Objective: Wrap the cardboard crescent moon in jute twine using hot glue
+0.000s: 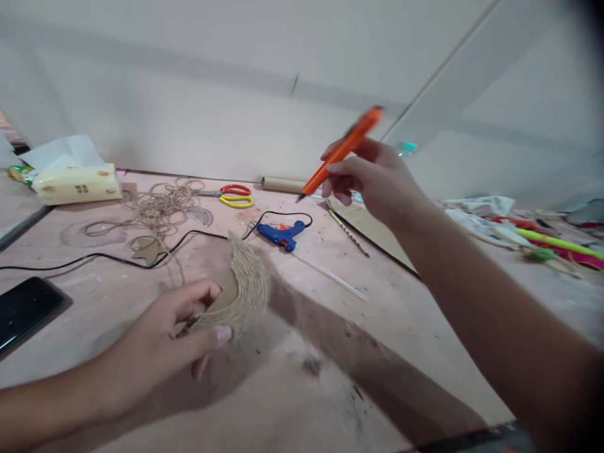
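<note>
My left hand [184,333] grips a crescent-shaped cardboard piece [250,277] at its lower end, the thumb on top. Rows of jute twine cover its face. Raised above the table, my right hand [361,170] is closed round an orange utility knife [342,151], slightly blurred, with its dark tip pointing down and left. Beyond the crescent lies a blue hot glue gun [283,236] with a black cord. A clear glue stick [342,283] rests to its right. Loose twine [163,211] is heaped behind my left hand, one strand running toward it.
Scissors [236,196], a protractor [201,216], a cardboard tube [283,184] and a pencil [349,231] lie toward the wall. A phone [31,311] sits at left, below a tissue pack [78,182]. Cardboard [377,236] and colourful scraps [542,236] are at right.
</note>
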The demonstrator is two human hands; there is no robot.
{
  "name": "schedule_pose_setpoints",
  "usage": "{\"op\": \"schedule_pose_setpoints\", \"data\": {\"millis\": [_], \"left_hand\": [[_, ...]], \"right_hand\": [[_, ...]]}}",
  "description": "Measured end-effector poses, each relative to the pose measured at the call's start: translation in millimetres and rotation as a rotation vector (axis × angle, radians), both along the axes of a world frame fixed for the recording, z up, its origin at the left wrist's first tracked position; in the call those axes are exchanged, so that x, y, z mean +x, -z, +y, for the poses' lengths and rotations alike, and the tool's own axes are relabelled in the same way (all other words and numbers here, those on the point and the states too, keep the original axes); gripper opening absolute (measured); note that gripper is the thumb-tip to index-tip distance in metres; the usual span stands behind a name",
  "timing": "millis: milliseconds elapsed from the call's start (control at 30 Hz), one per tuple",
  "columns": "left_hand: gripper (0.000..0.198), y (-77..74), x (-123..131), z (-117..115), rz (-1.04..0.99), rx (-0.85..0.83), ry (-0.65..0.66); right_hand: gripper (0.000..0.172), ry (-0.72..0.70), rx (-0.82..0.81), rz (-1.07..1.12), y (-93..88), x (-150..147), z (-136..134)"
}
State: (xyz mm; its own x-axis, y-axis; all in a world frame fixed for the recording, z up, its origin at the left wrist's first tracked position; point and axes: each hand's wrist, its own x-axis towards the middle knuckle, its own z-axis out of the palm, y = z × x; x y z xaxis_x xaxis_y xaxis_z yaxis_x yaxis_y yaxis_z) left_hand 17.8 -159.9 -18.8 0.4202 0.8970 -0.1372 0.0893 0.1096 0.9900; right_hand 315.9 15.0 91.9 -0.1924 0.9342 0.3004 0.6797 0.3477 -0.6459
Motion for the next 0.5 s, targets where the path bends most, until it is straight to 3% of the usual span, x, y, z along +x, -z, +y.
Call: {"op": "schedule_pose_setpoints", "data": {"millis": [100, 233, 367, 500], "left_hand": [[0.016, -2.4, 12.2, -1.7, -0.105, 0.035, -0.087], [0.015, 2.0, 20.2, -4.6, -0.171, 0.032, -0.127], [0.019, 12.5, 16.5, -0.9, -0.092, 0.080, -0.156], [0.022, 24.0, 4.9, 24.5, 0.037, 0.140, -0.217]], "right_hand": [[0.038, -0.189, -0.078, 0.298, 15.7, 4.6, -42.8], [0.045, -0.423, -0.389, 0.604, 40.6, -0.7, -79.1], [0.033, -0.396, -0.429, 0.693, 67.2, -9.1, -92.1], [0.050, -0.415, -0.472, 0.617, 80.6, -11.0, -92.4]]}}
